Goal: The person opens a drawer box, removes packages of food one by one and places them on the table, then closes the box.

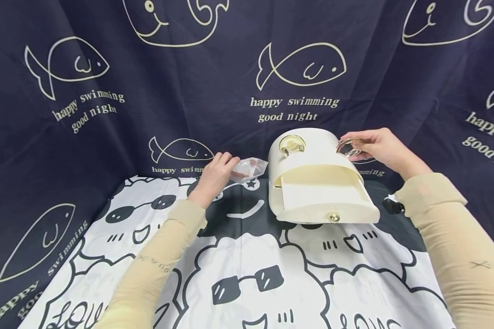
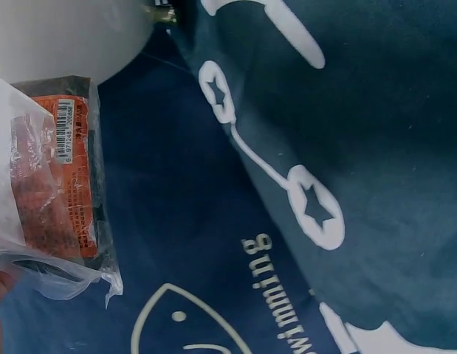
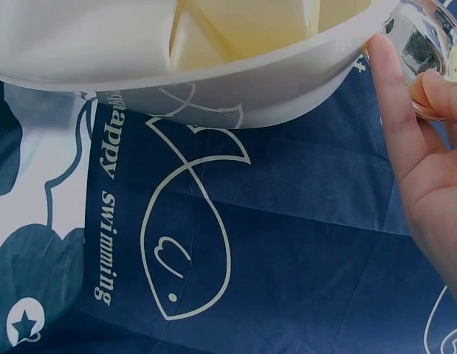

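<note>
In the head view my left hand [image 1: 215,177] holds a clear plastic packet [image 1: 249,170] by its left end, beside the cream box. The left wrist view shows an orange label with a barcode [image 2: 64,133] inside the packet. My right hand [image 1: 380,145] pinches a round, shiny cover [image 1: 348,148] at the upper right of the cream storage box [image 1: 313,137]. Thumb and fingers lie at the cover's rim in the right wrist view. The box's front drawer [image 1: 325,196] is pulled out and carries a small gold knob [image 1: 333,217].
A round gold cover [image 1: 292,145] sits at the box's upper left. The box stands near the back of the table, on a cloth [image 1: 247,256] with cartoon prints. Right behind it hangs a dark blue fish-print curtain [image 1: 214,91].
</note>
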Tool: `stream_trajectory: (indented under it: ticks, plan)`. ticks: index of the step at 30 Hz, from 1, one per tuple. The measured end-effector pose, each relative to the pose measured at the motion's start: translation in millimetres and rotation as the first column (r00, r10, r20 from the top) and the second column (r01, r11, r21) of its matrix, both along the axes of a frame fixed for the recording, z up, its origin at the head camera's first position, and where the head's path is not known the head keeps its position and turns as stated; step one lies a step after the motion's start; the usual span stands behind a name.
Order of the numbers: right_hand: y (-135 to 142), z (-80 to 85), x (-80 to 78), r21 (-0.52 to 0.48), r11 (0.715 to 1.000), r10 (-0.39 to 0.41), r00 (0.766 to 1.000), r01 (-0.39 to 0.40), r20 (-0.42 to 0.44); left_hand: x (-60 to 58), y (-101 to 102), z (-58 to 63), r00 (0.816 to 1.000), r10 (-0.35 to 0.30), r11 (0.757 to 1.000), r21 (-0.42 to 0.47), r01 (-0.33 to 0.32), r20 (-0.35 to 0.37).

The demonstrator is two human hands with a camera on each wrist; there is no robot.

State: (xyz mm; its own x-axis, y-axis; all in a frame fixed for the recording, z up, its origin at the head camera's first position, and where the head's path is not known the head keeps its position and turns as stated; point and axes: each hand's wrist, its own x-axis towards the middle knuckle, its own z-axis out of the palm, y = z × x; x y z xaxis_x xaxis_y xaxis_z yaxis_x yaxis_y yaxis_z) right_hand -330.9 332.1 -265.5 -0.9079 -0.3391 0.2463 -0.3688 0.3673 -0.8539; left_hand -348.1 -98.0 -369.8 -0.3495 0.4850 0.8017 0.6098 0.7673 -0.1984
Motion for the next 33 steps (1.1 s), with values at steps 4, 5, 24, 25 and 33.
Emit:
stream_trajectory:
  ticks: [4, 5, 24, 25, 33]
  plan:
    - [-2, -0.8, -1.7, 0.011, 1.000, -0.017, 1.000, 0.017, 0.004, -4.0, -1, -10.3, 0.998, 0.024, 1.000, -0.010, -0.023, 0.055]
    - [-2, -0.8, -1.9, 0.013, 1.000, -0.018, 1.000, 0.018, 0.004, -5.2, -1, -13.0, 0.997, 0.028, 1.000, -0.015, -0.027, 0.069]
    - [-6, -0.6, -3.7, 0.035, 0.999, -0.024, 1.000, 0.024, 0.000, -28.3, 3, -52.0, 0.974, 0.125, 0.992, -0.034, -0.121, 0.192]
    - [-6, -0.5, -3.4, 0.041, 0.999, -0.022, 1.000, 0.022, -0.003, -29.4, 4, -53.1, 0.972, 0.127, 0.992, -0.037, -0.122, 0.196]
    - [-1, -0.3, -2.2, -0.008, 0.999, 0.041, 0.999, -0.042, -0.024, -39.5, 8, -60.0, 0.956, 0.146, 0.988, -0.092, -0.127, 0.254]
